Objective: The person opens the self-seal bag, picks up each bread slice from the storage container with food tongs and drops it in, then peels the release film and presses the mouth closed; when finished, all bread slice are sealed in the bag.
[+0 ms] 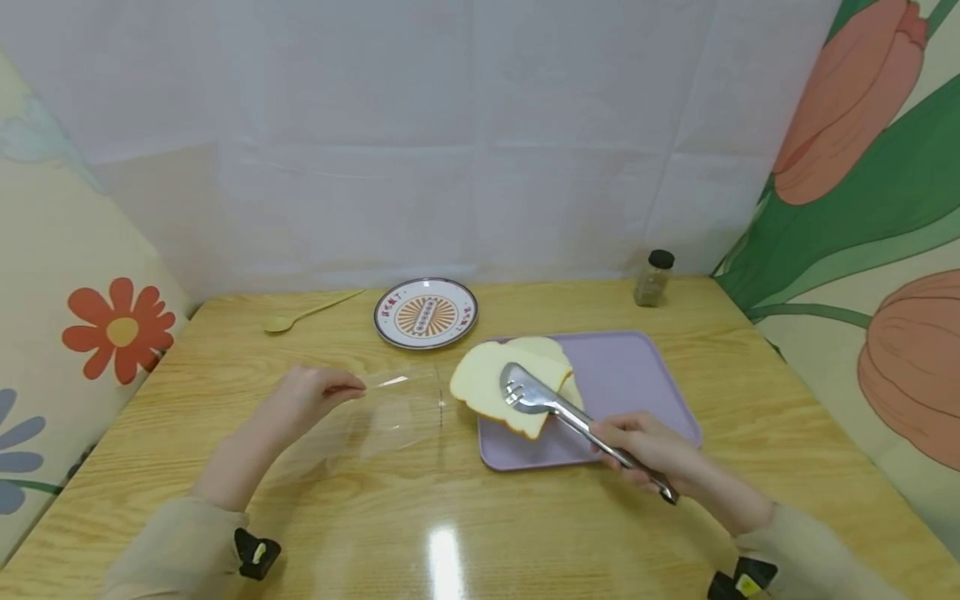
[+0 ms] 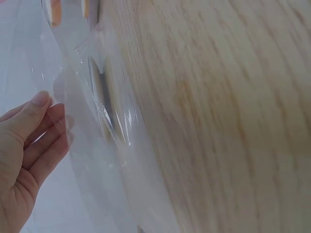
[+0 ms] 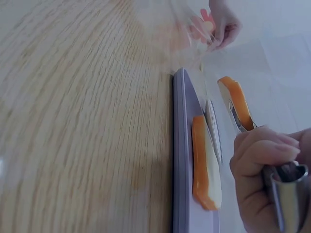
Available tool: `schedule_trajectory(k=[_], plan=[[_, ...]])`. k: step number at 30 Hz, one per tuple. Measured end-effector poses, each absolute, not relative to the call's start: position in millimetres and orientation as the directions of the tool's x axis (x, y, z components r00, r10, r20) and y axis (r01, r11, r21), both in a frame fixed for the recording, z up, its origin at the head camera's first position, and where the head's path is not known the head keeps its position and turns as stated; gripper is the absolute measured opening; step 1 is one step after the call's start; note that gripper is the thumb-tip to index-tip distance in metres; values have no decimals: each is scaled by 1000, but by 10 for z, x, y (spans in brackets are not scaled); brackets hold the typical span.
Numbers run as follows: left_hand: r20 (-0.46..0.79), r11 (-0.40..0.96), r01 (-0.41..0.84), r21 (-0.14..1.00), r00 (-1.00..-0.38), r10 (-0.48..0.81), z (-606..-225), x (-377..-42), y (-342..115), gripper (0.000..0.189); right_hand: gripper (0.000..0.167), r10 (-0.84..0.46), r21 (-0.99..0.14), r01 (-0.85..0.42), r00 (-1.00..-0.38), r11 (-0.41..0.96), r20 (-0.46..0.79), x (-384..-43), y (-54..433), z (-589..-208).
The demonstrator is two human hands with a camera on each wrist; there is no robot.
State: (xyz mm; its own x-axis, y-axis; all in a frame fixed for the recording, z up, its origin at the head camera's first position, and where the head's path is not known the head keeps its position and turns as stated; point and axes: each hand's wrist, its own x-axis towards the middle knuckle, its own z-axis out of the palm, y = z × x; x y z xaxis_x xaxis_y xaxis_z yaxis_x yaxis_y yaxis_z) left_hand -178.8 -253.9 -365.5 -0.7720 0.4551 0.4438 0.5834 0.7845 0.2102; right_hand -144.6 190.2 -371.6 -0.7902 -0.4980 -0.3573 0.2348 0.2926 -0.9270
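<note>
1. So, in the head view, your left hand (image 1: 311, 400) pinches the edge of a clear bag (image 1: 401, 417), thumb against fingers, above the left part of the table (image 1: 360, 542). Your right hand (image 1: 645, 450) is closed round the tongs (image 1: 570, 417), whose head grips the upper slice (image 1: 480, 375) over the left end of the purple tray (image 1: 637, 375). A lower slice (image 1: 573, 392) shows partly beneath it. Behind lie a spoon (image 1: 279, 324) and a plate (image 1: 426, 313); a dark-capped jar (image 1: 652, 282) stands at the back right.
2. From your left wrist, your thumb and bent fingers meet at the bag's film, which stretches beside the table's wood grain; two bread crusts show at the upper edge.
3. From your right wrist, your fingers wrap the tongs' handle. The upper slice hangs clear of the lower slice, which lies on the tray; your left hand is well beyond, holding the bag.
</note>
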Motion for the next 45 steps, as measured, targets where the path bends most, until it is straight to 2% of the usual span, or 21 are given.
schedule_trajectory(k=[8, 24, 32, 45], plan=[[381, 807, 539, 241, -817, 432, -3652, -1776, -2523, 7, 41, -536, -919, 215, -758, 330, -371, -1485, 1676, -3702], [368, 815, 528, 241, -826, 427, -3648, -1759, -2509, 5, 41, -560, -907, 202, -731, 369, -390, -1556, 1473, -3712], [371, 798, 552, 243, -813, 449, -3627, -1732, -2499, 8, 40, -582, -893, 269, -684, 361, -441, -1650, 1499, -3661], [435, 780, 592, 203, -768, 469, -3662, -1727, -2518, 7, 43, -622, -888, 181, -655, 424, -430, -1702, 1421, -3652]])
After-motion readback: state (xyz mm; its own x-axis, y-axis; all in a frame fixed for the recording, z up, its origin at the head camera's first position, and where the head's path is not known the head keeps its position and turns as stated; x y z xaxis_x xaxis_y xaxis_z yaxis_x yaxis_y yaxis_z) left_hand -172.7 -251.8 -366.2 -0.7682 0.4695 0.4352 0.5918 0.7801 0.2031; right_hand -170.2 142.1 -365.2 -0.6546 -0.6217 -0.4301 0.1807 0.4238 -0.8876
